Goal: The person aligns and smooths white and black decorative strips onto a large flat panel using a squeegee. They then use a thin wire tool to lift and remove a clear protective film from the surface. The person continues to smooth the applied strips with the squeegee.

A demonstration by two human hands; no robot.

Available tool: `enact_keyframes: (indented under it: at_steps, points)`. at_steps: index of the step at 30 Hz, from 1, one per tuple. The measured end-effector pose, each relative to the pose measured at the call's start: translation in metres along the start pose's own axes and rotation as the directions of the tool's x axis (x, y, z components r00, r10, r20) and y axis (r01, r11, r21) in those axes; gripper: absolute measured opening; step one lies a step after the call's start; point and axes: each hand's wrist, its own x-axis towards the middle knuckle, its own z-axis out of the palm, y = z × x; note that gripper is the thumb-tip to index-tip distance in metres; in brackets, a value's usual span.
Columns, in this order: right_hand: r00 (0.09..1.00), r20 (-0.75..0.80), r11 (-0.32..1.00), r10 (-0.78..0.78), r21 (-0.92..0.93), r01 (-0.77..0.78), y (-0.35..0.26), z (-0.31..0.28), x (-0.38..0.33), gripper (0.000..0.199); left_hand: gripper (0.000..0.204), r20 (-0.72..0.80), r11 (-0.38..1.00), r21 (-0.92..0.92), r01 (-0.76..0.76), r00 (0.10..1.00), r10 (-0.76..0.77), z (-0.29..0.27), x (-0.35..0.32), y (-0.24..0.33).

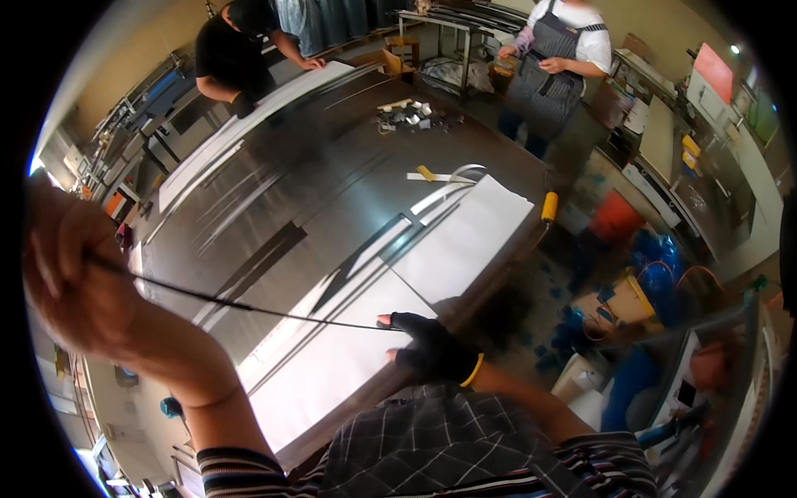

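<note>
The left hand point(70, 274) is raised close to the camera and clenched on one end of a thin dark rod point(241, 305), which runs from that grip out to the right hand point(427, 344). The right hand wears a dark fingerless glove with a yellow cuff and pinches the rod's other end with its fingertips point(384, 319), so the rod spans the gap between both grips, slanting slightly down toward the right one. It is straight, very slim and black, with no markings that can be made out. Just under and beyond the right grip lies a white sheet point(465, 241) on the dark shiny table point(274, 191). Right of that grip, down on the floor, sit a brown cardboard box point(614, 303) and an orange crate point(616, 217). Farther off, past both grips, a heap of small metal pieces point(411, 114) rests on the table, and two other people stand at its far edge.
</note>
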Motion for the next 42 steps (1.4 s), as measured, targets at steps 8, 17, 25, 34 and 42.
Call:
enact_keyframes:
  at_steps: [8, 17, 25, 34, 42]
  points:
    - [0.851, -0.454, 0.949, 0.265, -0.032, -0.313, 0.053, -0.098, -0.133, 0.01, 0.068, -0.002, 0.977, 0.211, -0.043, 0.999, 0.045, 0.029, -0.006, -0.238]
    - [0.497, -0.828, 0.801, 0.259, -0.103, -0.59, 0.044, -0.24, -0.162, 0.011, 0.048, -0.583, 0.35, 0.56, 0.751, 0.657, -0.478, -0.059, -0.202, -0.444]
    - [0.282, -0.926, 0.766, 0.253, 0.013, -0.642, 0.06, -0.296, -0.199, 0.008, 0.027, -0.595, -0.03, 0.696, 0.717, 0.554, -0.583, -0.044, -0.262, -0.481]
    - [0.126, -0.913, 0.744, 0.387, 0.229, -0.628, 0.09, -0.34, -0.195, 0.014, 0.024, -0.155, 0.105, 0.85, 0.516, 0.435, -0.887, -0.015, -0.243, -0.549]
    - [0.122, -0.843, 0.711, 0.524, 0.354, -0.608, 0.128, -0.385, -0.184, 0.022, 0.023, -0.003, 0.3, 0.804, 0.514, 0.508, -0.861, -0.008, -0.173, -0.636]
